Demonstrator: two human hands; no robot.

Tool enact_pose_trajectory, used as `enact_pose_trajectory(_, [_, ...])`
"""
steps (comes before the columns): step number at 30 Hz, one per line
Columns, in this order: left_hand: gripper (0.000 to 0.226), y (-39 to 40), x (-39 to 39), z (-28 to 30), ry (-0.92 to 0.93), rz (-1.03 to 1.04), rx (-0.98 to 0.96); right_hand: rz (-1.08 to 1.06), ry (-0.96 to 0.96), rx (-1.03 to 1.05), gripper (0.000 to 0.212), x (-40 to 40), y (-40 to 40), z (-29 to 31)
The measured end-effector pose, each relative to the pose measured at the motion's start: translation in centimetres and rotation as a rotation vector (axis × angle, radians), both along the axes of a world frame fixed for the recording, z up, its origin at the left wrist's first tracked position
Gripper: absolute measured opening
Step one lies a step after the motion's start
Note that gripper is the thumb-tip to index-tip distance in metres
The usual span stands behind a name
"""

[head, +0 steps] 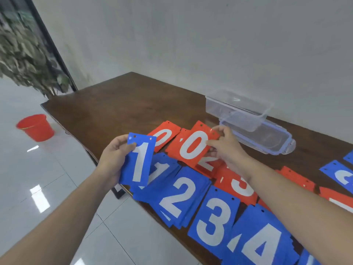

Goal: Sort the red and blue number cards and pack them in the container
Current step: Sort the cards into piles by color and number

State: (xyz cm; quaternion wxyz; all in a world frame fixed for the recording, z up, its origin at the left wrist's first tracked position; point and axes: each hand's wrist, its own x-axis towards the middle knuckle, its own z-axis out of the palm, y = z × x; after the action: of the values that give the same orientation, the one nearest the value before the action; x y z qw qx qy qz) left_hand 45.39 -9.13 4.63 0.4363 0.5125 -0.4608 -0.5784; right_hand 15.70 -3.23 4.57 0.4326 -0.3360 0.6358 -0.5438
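Observation:
My left hand holds a blue card with a white 1 upright above the table's left front corner. My right hand grips the right edge of a red card with a white 0, lifted over the red piles. Blue piles showing 1, 2, 3 and 4 run along the front edge. Behind them lie red cards: another 0, a 2 and a 3. An empty clear plastic container stands at the back.
The container's clear lid with blue rim lies in front of it. More red and blue cards lie at the right. A brown wooden table bears it all. A red bucket stands on the tiled floor left.

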Motion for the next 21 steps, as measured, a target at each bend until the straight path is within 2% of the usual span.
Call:
enact_pose_trajectory(4, [0.02,-1.5,2.4,-0.5,-0.025,0.064,0.005,0.054,0.056,0.03,0.054,3.1,-6.2,-0.2])
enact_pose_trajectory(8, [0.019,-2.5,3.8,-1.0,-0.042,0.079,0.031,0.13,0.215,0.022,0.043,5.6,-11.3,-0.2])
enact_pose_trajectory(13, [0.024,-2.9,3.5,-1.1,-0.087,0.018,0.027,0.162,0.707,0.067,0.034,6.4,-14.7,-1.8])
enact_pose_trajectory(16, [0.026,-3.0,2.4,-0.9,-0.089,-0.041,0.013,0.133,0.948,0.148,0.041,5.8,-15.2,-3.1])
enact_pose_trajectory(18, [0.025,-3.3,1.3,-0.9,-0.102,-0.086,0.0,0.079,0.951,0.132,0.047,4.9,-14.9,-3.1])
enact_pose_trajectory(21, [0.027,-4.1,-1.2,-1.0,-0.132,-0.151,-0.011,-0.039,0.776,0.018,0.037,2.4,-13.9,-2.7])
